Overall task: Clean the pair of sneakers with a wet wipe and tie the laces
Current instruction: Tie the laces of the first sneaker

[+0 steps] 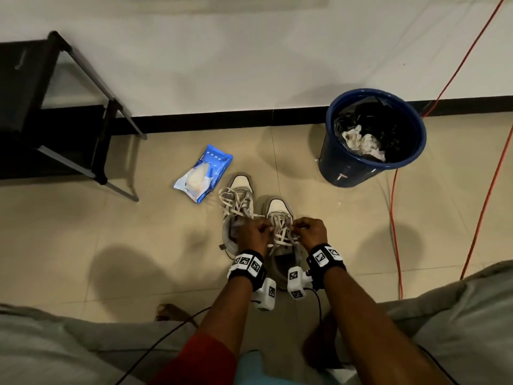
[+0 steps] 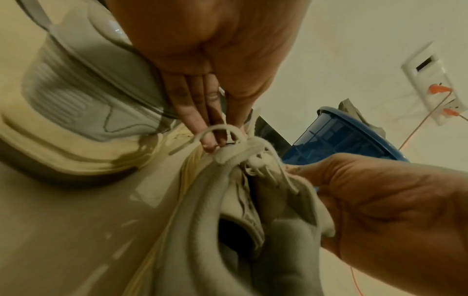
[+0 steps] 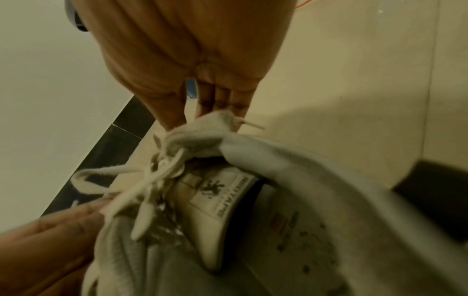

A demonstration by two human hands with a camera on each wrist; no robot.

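Right wrist view: sneaker tongue label, lettering blurred, unreadable.

From the head view my left hand covers the rear of the left sneaker, and my right hand hides the far side of the right sneaker. Fingertips are buried in the laces, so I can't tell the knot state. Left wrist view: shoe smeared w/ blur, lower part cut by bottom edge. Right wrist view: tongue label text unreadable. Bin contents unclear; black rack cut off at left edge.
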